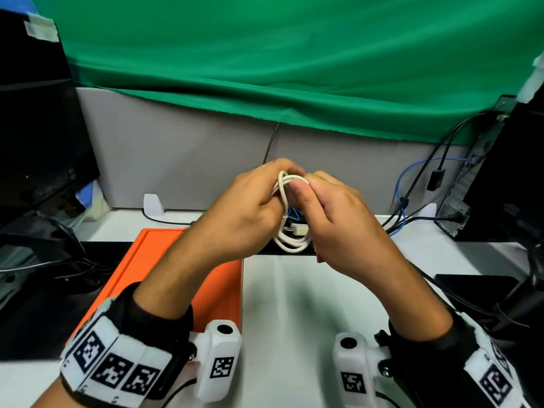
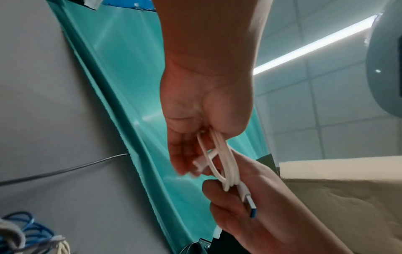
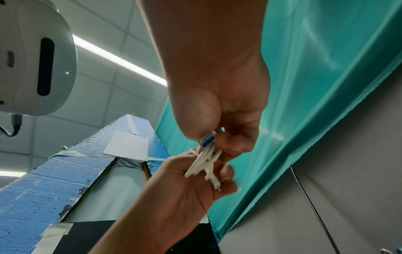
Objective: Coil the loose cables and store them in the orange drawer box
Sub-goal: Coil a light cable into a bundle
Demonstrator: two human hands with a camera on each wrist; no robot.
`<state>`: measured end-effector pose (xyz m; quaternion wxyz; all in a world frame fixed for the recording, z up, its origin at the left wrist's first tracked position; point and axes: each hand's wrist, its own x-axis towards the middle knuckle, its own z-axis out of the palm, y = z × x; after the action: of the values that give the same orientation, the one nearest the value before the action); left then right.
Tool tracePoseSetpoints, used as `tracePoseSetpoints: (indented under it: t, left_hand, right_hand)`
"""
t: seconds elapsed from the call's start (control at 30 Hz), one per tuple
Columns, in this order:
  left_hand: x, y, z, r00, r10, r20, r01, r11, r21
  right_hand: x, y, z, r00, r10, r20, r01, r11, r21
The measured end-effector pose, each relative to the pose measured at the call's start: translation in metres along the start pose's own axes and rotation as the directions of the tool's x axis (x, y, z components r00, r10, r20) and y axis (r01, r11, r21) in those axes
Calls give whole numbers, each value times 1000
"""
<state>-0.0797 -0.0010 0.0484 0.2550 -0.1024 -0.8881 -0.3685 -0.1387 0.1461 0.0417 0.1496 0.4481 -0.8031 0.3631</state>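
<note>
Holding a white cable [image 1: 290,207] in loops at the middle of the frame, the left hand [image 1: 244,213] and right hand [image 1: 338,219] both pinch it with curled fingers [image 1: 300,191]. The orange box [image 1: 164,260] sits lower left on the white surface [image 1: 294,304], partly hidden by the left arm. Blue cables [image 1: 403,184] hang at right. Wrist bands [image 1: 117,360] show square black-and-white codes, no readable words.

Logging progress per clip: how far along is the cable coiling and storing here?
Done: the thin white USB cable is already looped into several turns. In hand: the left hand and right hand both grip that coil in the air above the orange drawer box. Left: finishing the coil and storing it; blue cables lie loose.
</note>
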Motion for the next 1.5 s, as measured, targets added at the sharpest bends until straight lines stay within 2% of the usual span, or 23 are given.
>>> tracePoseSetpoints:
  t: [0.2, 0.37, 0.43, 0.5, 0.53, 0.6, 0.63, 0.67, 0.7, 0.8, 0.87, 0.97, 1.07, 1.13, 1.23, 1.33, 1.4, 1.5]
  left_hand:
    - [0, 6, -3, 999, -47, 10, 48, 980, -192]
    - [-5, 7, -15, 967, -78, 243, 169, 908, -383]
    - [-7, 8, -18, 960, -81, 267, 183, 906, -382]
    - [-5, 8, -15, 976, -108, 190, 168, 928, -333]
    - [-4, 6, -10, 987, -113, 118, 140, 959, -249]
    - [-1, 2, 3, 993, -78, -85, 84, 994, 74]
    - [0, 2, 9, 981, -33, -193, 77, 971, 226]
    - [0, 5, 13, 964, 10, -266, 70, 954, 290]
    - [1, 5, 15, 959, 45, -281, 39, 957, 287]
    - [3, 1, 15, 976, 102, -193, -70, 984, 166]
    - [0, 3, 11, 989, 78, -127, -65, 993, 102]
    - [-5, 11, 3, 996, 52, -76, -51, 999, 7]
    - [-5, 17, 6, 979, 60, -193, -69, 997, -38]
    - [-6, 17, 10, 960, 64, -273, -43, 996, 80]
    - [-7, 14, 7, 940, 105, -324, -29, 973, 229]
    - [-7, 16, 2, 946, 145, -289, -79, 970, 229]
    - [-7, 19, 3, 960, 141, -241, -98, 978, 182]
    - [-5, 18, 6, 975, 88, -203, -88, 996, 8]
  right_hand:
    - [-2, -4, -9, 1000, 25, 7, -25, 999, 47]
    - [-2, -3, -14, 998, 58, 21, -58, 998, 32]
    - [-3, -3, -15, 999, 51, 0, -51, 999, 2]
    - [-2, -2, -16, 999, 47, -22, -48, 998, -39]
    - [-2, -2, -16, 999, 43, -31, -45, 997, -56]
    - [-2, -3, -16, 998, 39, -42, -42, 998, -54]
    - [-2, -3, -15, 998, 46, -40, -47, 998, -32]
    - [-2, -2, -15, 998, 59, -34, -59, 998, -3]
    - [-2, -2, -14, 997, 73, -26, -73, 997, 25]
    - [-1, 2, -14, 997, 81, -14, -80, 995, 56]
    - [0, 5, -17, 997, 83, 0, -82, 994, 74]
    - [-1, 6, -23, 987, 128, 95, -148, 957, 251]
    - [-2, 4, -27, 972, 165, 169, -226, 864, 451]
    - [-2, 2, -30, 968, 163, 190, -240, 822, 517]
    - [-4, 6, -40, 974, 103, 200, -197, 819, 539]
    - [-6, 12, -55, 986, 49, 162, -118, 886, 449]
    - [-6, 17, -61, 997, 5, 82, -24, 971, 236]
    - [-4, 18, -60, 999, -12, -48, 10, 999, -42]
